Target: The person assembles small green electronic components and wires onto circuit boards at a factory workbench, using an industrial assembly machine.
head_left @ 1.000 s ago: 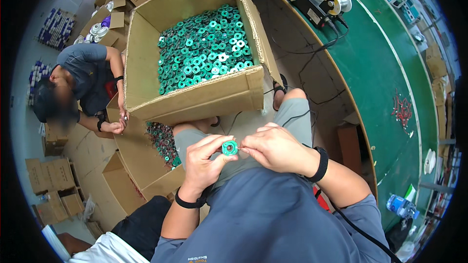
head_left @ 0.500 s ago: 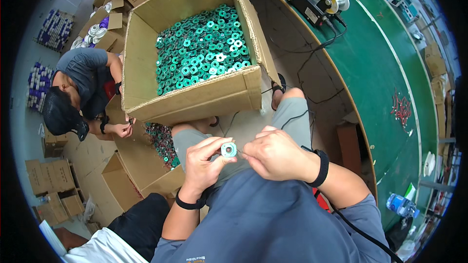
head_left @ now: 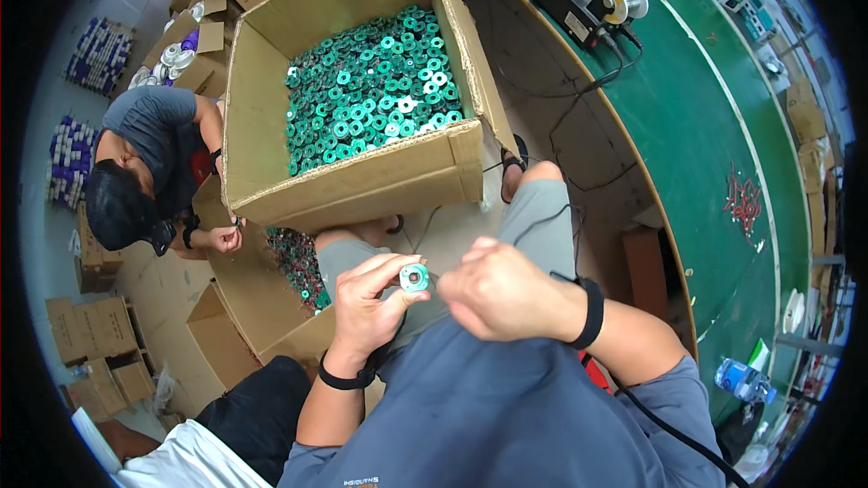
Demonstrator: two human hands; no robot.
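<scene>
Above my lap, my left hand pinches a small round green circuit board between thumb and fingers, its face with a dark centre turned up. My right hand is just right of the board, fingers curled closed and smeared by motion. A thin dark sliver shows between its fingertips and the board; I cannot make out what it is. Beyond my hands, a large open cardboard box holds a heap of similar green ring-shaped boards.
A green workbench curves along the right, bearing a black machine with a wire spool, red wires and a water bottle. At left a co-worker bends over a lower carton of parts. Another person sits at lower left.
My right hand has lifted slightly and blurs with motion. My left hand and the board have shifted a little left and tilted.
</scene>
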